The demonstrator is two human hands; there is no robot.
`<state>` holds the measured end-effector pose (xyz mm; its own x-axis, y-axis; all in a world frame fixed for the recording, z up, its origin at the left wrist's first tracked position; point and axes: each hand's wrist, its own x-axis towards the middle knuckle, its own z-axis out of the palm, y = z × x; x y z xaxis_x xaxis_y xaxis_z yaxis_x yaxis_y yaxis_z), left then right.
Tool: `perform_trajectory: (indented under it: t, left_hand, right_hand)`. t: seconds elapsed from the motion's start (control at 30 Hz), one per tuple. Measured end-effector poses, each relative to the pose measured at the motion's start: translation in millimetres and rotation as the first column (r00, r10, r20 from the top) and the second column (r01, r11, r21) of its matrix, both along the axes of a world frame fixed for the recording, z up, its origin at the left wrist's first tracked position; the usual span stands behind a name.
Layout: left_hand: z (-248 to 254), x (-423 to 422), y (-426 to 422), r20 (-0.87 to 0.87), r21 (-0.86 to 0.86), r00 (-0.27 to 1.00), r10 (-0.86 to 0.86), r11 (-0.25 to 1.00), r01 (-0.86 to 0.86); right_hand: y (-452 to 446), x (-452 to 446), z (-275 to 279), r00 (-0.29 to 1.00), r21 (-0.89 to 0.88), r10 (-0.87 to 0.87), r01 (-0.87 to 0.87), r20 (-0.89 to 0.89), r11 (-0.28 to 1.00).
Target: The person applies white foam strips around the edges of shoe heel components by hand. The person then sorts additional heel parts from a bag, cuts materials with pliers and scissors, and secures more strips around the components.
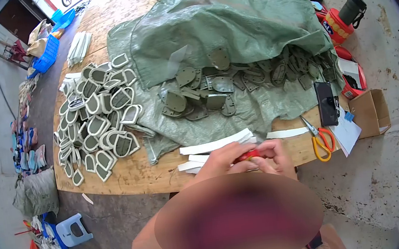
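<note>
My left hand [222, 158] is closed around a small red object [248, 155] with a yellowish mark; its kind is hard to make out. At the object's right end, the curled fingers of my right hand [276, 153] press against it. Both hands are at the table's near edge, just in front of white strips [217, 144] lying flat. Another white strip [287, 133] lies beyond my right hand. Scissors with orange and yellow handles [324, 143] rest to the right. A blurred patch covers what is below my hands.
White-edged, green-centred pieces [96, 104] are heaped on the wooden table [131, 184] at left. Olive-green rounded pieces [216, 99] lie on a green woven sheet [217, 26]. At right are a black phone [326, 103], a cardboard box [370, 112] and red containers [336, 26].
</note>
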<state>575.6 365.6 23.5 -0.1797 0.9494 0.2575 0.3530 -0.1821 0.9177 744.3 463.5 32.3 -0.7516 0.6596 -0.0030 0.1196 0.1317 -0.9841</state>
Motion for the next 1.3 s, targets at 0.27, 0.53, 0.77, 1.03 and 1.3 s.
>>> perform_trajectory:
  t: [0.27, 0.53, 0.77, 1.03, 1.3]
  left_hand:
    - [-36.9, -9.1, -74.8, 0.315, -0.189, 0.902, 0.294, 0.951, -0.244]
    - [-24.5, -33.6, -75.5, 0.111, 0.004, 0.936, 0.334, 0.942, -0.337]
    - [-21.0, -40.4, -76.0, 0.639, -0.206, 0.685, 0.349, 0.936, -0.285]
    - [-13.9, -56.5, -66.4, 0.896, -0.206, 0.303, 0.323, 0.910, -0.360]
    - [-12.6, -53.0, -54.4, 0.988, -0.141, -0.097, 0.119, 0.952, -0.271]
  right_hand:
    - [-39.8, -46.9, -13.9, 0.977, -0.176, 0.201, -0.187, 0.065, 0.967]
    - [-43.8, -79.8, 10.9, 0.952, 0.365, 0.251, -0.299, 0.174, 0.882]
    - [-37.0, -115.4, 19.3, 0.896, 0.771, 0.409, -0.380, 0.171, 0.510]
    - [-38.5, -138.9, 19.8, 0.840, 0.940, 0.533, -0.260, 0.106, 0.223]
    - [-33.3, -128.2, -12.9, 0.906, 0.910, 0.371, 0.034, -0.203, 0.414]
